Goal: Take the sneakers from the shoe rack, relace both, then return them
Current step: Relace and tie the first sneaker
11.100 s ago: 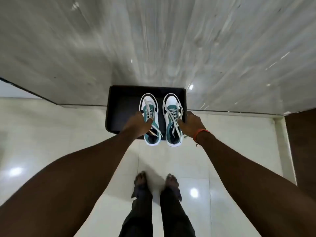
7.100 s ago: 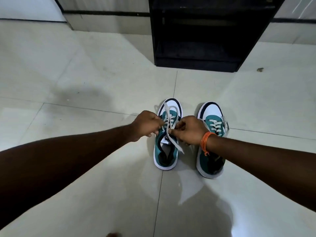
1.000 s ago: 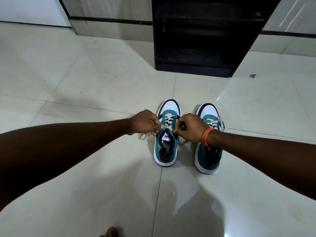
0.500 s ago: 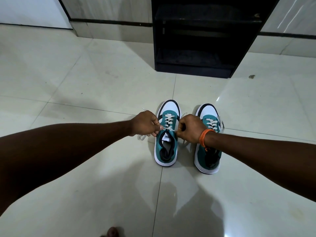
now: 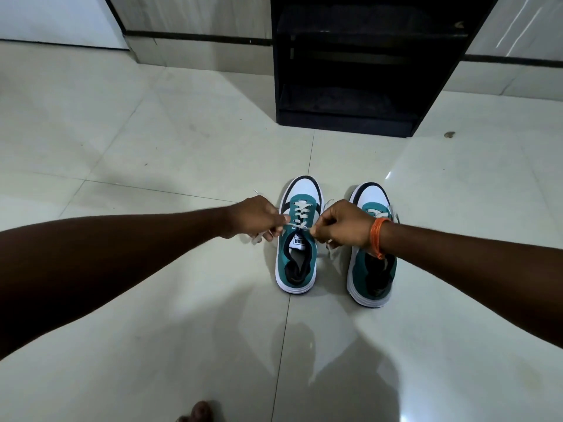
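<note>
Two teal, white and black sneakers stand side by side on the tiled floor, toes pointing away from me. The left sneaker (image 5: 297, 257) has its white lace (image 5: 300, 211) crossed up the front. My left hand (image 5: 259, 219) pinches one lace end at the shoe's left side. My right hand (image 5: 342, 223), with an orange thread on its wrist, pinches the other end at the shoe's right side. The lace runs taut between both hands over the tongue. The right sneaker (image 5: 373, 269) stands laced, partly hidden by my right wrist.
The black shoe rack (image 5: 359, 65) stands against the wall straight ahead, its shelves dark. Glossy pale floor tiles (image 5: 152, 147) spread all round. A small dark speck (image 5: 449, 134) lies right of the rack. My toes (image 5: 198, 412) show at the bottom edge.
The sneakers came off the rack onto the floor. Over the last second my hands stayed on the left sneaker's lace ends, drawing them tight across the tongue.
</note>
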